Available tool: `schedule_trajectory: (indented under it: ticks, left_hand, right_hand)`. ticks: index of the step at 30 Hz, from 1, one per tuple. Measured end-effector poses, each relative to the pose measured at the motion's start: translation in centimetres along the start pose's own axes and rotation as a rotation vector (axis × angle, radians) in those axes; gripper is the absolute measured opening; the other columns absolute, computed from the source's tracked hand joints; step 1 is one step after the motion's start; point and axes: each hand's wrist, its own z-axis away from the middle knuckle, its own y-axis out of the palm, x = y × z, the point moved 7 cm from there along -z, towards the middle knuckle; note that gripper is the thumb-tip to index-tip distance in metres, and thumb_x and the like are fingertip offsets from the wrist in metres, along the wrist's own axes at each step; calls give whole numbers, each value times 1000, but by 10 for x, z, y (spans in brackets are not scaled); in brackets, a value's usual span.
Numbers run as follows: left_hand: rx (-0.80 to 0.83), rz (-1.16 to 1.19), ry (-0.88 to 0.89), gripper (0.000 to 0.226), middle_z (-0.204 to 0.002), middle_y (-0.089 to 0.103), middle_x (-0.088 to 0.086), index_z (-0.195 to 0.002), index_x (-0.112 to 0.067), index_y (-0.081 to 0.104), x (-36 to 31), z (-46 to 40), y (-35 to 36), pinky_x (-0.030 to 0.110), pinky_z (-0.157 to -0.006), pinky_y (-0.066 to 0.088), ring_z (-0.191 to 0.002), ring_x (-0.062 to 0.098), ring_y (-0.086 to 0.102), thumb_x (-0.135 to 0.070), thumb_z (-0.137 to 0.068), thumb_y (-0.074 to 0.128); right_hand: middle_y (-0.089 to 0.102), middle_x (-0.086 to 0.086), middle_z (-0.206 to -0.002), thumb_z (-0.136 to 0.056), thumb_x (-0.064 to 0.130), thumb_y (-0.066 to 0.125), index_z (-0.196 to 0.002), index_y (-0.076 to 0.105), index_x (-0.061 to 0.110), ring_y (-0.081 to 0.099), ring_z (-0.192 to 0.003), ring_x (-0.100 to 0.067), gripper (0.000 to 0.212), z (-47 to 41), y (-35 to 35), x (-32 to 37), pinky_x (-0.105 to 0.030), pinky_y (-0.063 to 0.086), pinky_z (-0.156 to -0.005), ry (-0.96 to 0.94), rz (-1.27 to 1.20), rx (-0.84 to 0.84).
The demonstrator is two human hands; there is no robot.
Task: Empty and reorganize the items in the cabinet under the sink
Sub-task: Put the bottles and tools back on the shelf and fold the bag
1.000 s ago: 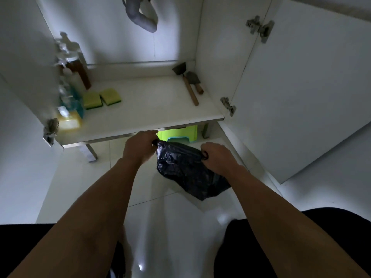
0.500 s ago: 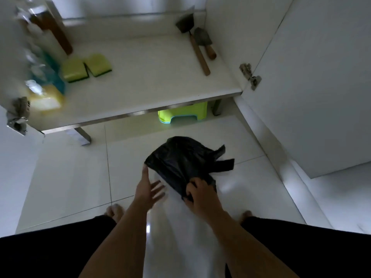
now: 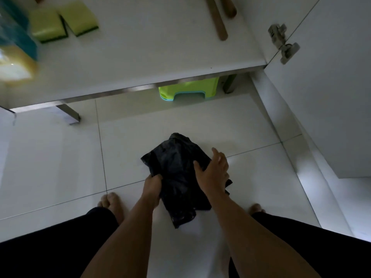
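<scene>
Head view: the black plastic bag [image 3: 176, 177] is down on the white floor tiles [image 3: 60, 157], out of the cabinet, between the bare feet. The left hand [image 3: 152, 187] is clenched on its near-left edge; the right hand [image 3: 212, 173] lies flat on top, fingers spread, gripping nothing. Looks like the bag is being flattened or folded. Two green sponges [image 3: 64, 22] and wooden tool handles [image 3: 217, 21] sit on the cabinet shelf [image 3: 140, 57]. Next move likely calls for pressing flat, then folding.

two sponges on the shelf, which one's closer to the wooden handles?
The right sponge, lying a bit further back. The left sponge sits beside the teal bottle, farther from the wooden handles.
</scene>
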Motion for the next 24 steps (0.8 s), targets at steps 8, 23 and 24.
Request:
schedule_trajectory:
  ticks: [8,23,24]
  left_hand:
    - [327,481,16,60,-125,66,20,-120,-10,72,-39,48,25,44,-91,52,-105,35,68,-56,-88,53]
    - [496,704,144,105,-146,55,12,-142,-28,57,-78,57,54,58,-112,36,-131,37,52,-99,-67,36]
    - [468,679,131,105,-143,57,14,-138,-26,62,-82,54,47,56,-107,41,-126,38,58,-99,-69,32]
  right_hand:
    - [68,-3,-121,-69,70,75,-122,62,25,67,-107,-22,71,-6,17,-3,-39,55,-94,175,-564,446]
    - [76,-7,-110,-69,39,91,-124,69,10,73,-100,-26,66,-5,-16,29,-42,56,-96,217,-887,694]
    - [76,-9,-109,-71,33,90,-124,69,7,74,-100,-28,63,-10,-18,27,-43,56,-96,214,-885,689]
